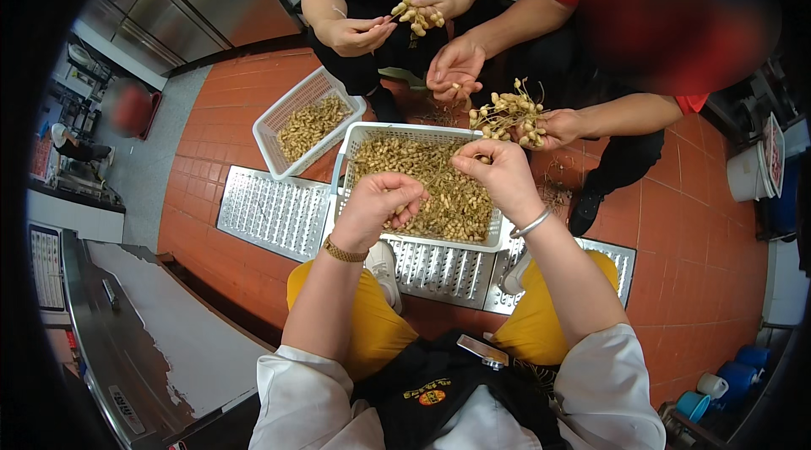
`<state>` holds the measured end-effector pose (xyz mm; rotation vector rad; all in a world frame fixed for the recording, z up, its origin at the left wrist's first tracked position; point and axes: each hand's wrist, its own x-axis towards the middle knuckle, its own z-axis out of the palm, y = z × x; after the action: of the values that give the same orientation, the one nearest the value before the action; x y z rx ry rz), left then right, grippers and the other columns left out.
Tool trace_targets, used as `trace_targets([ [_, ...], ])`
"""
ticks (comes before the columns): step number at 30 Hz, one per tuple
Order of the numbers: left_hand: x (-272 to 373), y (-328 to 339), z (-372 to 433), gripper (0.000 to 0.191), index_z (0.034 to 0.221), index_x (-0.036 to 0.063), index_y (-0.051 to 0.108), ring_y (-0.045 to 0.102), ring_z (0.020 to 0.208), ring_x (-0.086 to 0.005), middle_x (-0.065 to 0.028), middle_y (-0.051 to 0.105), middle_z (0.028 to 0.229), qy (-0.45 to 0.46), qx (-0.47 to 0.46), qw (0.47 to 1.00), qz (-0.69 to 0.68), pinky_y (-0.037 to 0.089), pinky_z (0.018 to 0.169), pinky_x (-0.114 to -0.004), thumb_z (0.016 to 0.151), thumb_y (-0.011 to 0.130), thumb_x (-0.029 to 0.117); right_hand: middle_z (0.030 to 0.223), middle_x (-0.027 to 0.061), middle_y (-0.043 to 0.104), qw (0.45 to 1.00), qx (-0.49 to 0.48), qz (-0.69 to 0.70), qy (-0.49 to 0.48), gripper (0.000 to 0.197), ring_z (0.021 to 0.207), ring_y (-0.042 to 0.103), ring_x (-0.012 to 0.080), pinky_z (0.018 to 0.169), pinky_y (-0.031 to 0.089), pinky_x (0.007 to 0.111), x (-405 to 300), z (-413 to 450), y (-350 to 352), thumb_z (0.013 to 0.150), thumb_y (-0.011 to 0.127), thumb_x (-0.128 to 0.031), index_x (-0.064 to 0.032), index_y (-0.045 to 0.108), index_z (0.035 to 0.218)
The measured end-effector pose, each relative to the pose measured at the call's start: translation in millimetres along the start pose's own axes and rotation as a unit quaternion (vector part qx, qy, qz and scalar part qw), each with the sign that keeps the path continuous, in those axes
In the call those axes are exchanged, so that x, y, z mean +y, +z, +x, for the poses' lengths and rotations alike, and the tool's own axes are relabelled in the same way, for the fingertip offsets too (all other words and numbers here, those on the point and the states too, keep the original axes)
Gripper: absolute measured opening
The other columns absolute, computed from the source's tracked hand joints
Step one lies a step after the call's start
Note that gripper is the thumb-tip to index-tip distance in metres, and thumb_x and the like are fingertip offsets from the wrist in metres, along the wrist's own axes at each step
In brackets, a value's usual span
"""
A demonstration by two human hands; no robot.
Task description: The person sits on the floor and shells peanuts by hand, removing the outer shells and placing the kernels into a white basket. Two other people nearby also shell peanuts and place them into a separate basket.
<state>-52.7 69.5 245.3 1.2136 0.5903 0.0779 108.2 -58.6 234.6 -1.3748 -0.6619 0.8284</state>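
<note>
A white plastic basket (418, 128) stands before me, filled with unshelled peanuts (405, 155), some with thin stems. Over the basket, my left hand (380, 203) has its fingers curled around what looks like a peanut stem, partly hidden by them. My right hand (500, 174) pinches thumb and forefinger together at the other side of this thin stem. What lies behind its fingers is hard to make out. Just beyond my right hand, a co-worker's hand (557, 128) holds a bunch of peanuts on stems (510, 114).
A second white basket (266, 133) with peanuts stands at the left. Two co-workers in red shirts sit opposite; one holds another peanut bunch (418, 16). Metal drain grates (272, 212) cross the red tile floor (684, 209). A steel-edged counter (108, 285) is at my left.
</note>
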Motion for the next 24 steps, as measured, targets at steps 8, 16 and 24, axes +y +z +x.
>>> trace_targets([
  [8,-7.0,1.1,8.0,0.043,0.112,-0.0062,0.046,0.055,0.092,-0.0233,-0.0156,0.054,0.102,0.007,-0.058,0.903,-0.425,0.048,0.080,-0.032,0.092,0.042,0.032,0.066,-0.0018,0.043,0.958,0.049,0.280,0.026,0.019,0.047,0.024,0.0039,0.043,0.020,0.017,-6.1,-1.1,1.7,0.088,0.044,-0.008,0.0046,0.056,0.094],
  [16,3.9,16.4,8.2,0.079,0.130,-0.0086,0.026,0.025,0.128,-0.0341,-0.0241,0.031,0.134,0.135,-0.093,0.836,-0.524,0.017,0.108,-0.044,0.088,0.021,0.058,0.072,0.0022,0.060,0.988,-0.008,-0.108,-0.114,0.013,0.059,0.051,0.0076,0.053,0.041,0.022,-9.0,-19.1,31.2,0.081,0.058,-0.011,0.0010,0.060,0.086],
  [24,0.2,23.5,9.4,0.077,0.132,-0.0032,0.028,0.027,0.128,-0.0321,-0.0223,0.031,0.135,0.122,-0.098,0.848,-0.506,0.021,0.107,-0.039,0.088,0.019,0.059,0.077,0.0121,0.059,0.941,0.061,-0.258,-0.208,0.014,0.064,0.059,0.0244,0.059,0.047,0.032,-7.0,-12.5,47.5,0.077,0.061,-0.009,-0.0010,0.058,0.088],
])
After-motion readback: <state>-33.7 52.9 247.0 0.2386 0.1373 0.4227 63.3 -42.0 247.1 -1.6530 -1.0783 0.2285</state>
